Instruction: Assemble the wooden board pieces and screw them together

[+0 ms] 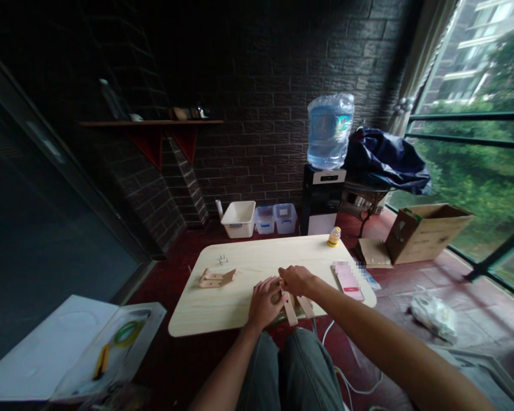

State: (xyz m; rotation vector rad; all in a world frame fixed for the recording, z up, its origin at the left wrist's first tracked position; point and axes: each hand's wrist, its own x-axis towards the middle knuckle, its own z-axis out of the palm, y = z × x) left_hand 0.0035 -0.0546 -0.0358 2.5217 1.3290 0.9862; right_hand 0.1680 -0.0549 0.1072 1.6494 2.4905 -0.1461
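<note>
Near the front edge of the light wooden table, my left hand [265, 301] lies over a piece made of pale wooden strips [289, 311], its fingers pressed on it. My right hand [297, 278] is closed in a fist right beside the left fingertips, over the top of the same piece. What the right fist grips is hidden by its fingers. A second strip of the piece [305, 307] sticks out below my right wrist. On the table's left lies another wooden part [216, 278] with an upturned end, and behind it several small bent metal pieces [223, 260].
A phone [351, 283] lies on the table [240, 254] at right; a small yellow-lidded jar [334, 237] stands at the far right corner. An open white case [124, 342] with a yellow-handled tool is at lower left. Bins [240, 220], a water dispenser [323, 200] and a carton [424, 234] stand beyond.
</note>
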